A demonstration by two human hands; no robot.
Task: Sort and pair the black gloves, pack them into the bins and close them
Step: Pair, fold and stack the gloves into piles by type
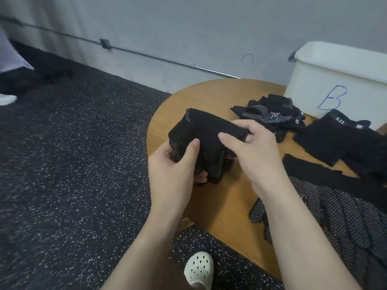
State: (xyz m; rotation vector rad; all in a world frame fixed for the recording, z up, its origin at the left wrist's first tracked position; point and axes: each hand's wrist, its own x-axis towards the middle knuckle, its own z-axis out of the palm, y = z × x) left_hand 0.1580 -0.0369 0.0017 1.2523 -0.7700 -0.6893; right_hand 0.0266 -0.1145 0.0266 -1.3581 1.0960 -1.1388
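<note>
Folded black dotted glove bundle point(206, 137) held in the air over the left edge of the round wooden table point(226, 197), not touching it. Left hand point(176, 170) grips its lower end, thumb pressed on top, fingers curled underneath. Right hand point(249, 147) grips the upper right end, thumb laid across the fabric, fingers wrapped behind. Cannot tell whether the bundle is one glove or a pair. Loose gloves lie on the table: a dotted heap with a white logo point(270, 114) near the far edge, just in front of the white bin marked B point(335, 80); plain black gloves with a 5.11 tag point(343, 139) toward the right edge; a large dotted glove point(339, 222) at the near right, partly under the right forearm. Bin stands at the far right, open, no lid in view. Speckled dark floor point(73, 164) below; a white clog point(199, 268) near the bottom. Risks, as judged: the bundle hangs over the table's edge, so a slack grip would drop it to the floor; the gloves are all black and much alike, so a dotted one could be mismatched with a plain one; a loose fold may spring open before reaching the bin.
</note>
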